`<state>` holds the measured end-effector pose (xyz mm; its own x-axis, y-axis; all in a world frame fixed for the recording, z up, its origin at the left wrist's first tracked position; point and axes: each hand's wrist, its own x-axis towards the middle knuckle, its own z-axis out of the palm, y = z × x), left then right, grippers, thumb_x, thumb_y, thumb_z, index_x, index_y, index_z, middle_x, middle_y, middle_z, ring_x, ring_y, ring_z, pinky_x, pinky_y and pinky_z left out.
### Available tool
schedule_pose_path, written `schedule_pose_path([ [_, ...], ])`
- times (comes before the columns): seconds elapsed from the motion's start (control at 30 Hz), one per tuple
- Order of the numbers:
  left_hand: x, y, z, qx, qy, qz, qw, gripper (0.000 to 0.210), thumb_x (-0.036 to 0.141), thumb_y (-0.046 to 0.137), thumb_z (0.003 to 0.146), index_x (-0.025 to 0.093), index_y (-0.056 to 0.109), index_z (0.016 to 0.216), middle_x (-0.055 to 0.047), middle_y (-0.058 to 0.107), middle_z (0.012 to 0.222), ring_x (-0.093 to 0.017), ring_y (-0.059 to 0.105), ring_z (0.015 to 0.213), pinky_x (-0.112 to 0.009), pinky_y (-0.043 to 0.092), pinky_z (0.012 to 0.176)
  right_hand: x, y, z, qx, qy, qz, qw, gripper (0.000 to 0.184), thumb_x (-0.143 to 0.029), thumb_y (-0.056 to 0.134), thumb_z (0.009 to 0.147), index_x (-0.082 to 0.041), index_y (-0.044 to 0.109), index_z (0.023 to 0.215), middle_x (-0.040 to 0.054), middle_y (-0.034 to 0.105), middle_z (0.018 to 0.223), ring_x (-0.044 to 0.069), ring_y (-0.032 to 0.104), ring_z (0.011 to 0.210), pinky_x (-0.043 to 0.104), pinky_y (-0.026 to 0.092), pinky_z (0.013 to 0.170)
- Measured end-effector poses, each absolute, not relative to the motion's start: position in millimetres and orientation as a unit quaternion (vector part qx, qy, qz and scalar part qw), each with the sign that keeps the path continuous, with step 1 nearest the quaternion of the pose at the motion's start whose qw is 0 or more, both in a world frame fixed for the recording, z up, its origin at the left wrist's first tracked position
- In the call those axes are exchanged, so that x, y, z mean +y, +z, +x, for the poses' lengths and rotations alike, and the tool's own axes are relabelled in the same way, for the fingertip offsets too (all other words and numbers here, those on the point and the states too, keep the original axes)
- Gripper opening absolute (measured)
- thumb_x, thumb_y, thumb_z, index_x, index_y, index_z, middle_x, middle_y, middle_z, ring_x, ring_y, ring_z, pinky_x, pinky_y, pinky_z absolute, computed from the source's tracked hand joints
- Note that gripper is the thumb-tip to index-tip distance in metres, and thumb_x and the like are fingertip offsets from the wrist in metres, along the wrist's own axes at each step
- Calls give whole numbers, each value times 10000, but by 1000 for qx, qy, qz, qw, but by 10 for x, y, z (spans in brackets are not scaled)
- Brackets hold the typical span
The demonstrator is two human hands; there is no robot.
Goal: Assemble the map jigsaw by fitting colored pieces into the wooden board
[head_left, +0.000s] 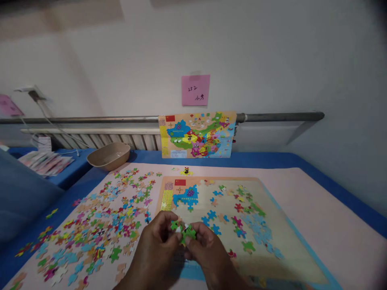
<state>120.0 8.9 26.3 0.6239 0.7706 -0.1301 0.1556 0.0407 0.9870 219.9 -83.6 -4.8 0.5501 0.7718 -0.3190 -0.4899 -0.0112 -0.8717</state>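
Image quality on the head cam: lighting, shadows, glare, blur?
Head view: dim overall, right corners darkest; head view: soft shadow across the puzzle board's near edge, no harsh glare; head view: green puzzle pieces in the left hand and right hand slightly soft, board's fine print unreadable.

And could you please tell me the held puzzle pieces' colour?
The puzzle pieces are mostly green with some white, seen in the head view.
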Motion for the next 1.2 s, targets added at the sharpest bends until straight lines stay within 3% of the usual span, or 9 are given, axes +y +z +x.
schedule_pose_path([
  [0.1,110,209,1171,345,227,659,629,206,177,691,774,227,642,969,30,657,753,-139,606,667,-218,434,595,-823,-52,2224,-126,487,-537,677,543,-597,893,539,-200,558,692,-44,541,528,108,459,496,262,359,535],
  [0.23,135,178,1156,325,209,659,646,171,192,673,800,219,635,964,21,656,764,-152,625,665,-242,446,598,-834,-78,2252,-127,514,-536,657,604,-665,890,513,-200,553,702,-34,565,508,105,468,471,264,362,527],
  [0.5,217,304,1150,330,214,646,654,283,244,726,773,203,721,1053,13,678,815,-155,643,749,-259,474,697,-812,-134,2251,-109,473,-584,651,533,-624,864,528,-187,605,685,-5,616,524,143,551,503,301,443,562],
  [0.7,214,170,1141,332,208,631,670,328,280,758,777,192,769,1093,-47,753,916,-201,695,831,-307,507,774,-802,-43,2223,-89,482,-569,660,562,-624,875,495,-206,554,692,-16,606,523,133,519,491,291,424,552],
  [0.93,150,148,1170,341,213,655,639,282,254,704,814,198,731,1089,-23,734,873,-181,686,779,-272,505,693,-790,-68,2229,-97,483,-582,647,528,-596,847,495,-201,556,691,-12,589,554,150,545,535,311,457,588],
  [1.2,84,304,1216,344,211,673,620,208,255,663,819,201,682,1018,-25,723,866,-180,682,786,-267,517,700,-812,-7,2222,-138,474,-575,653,386,-530,744,568,-206,555,657,-19,578,533,128,484,497,296,401,558],
])
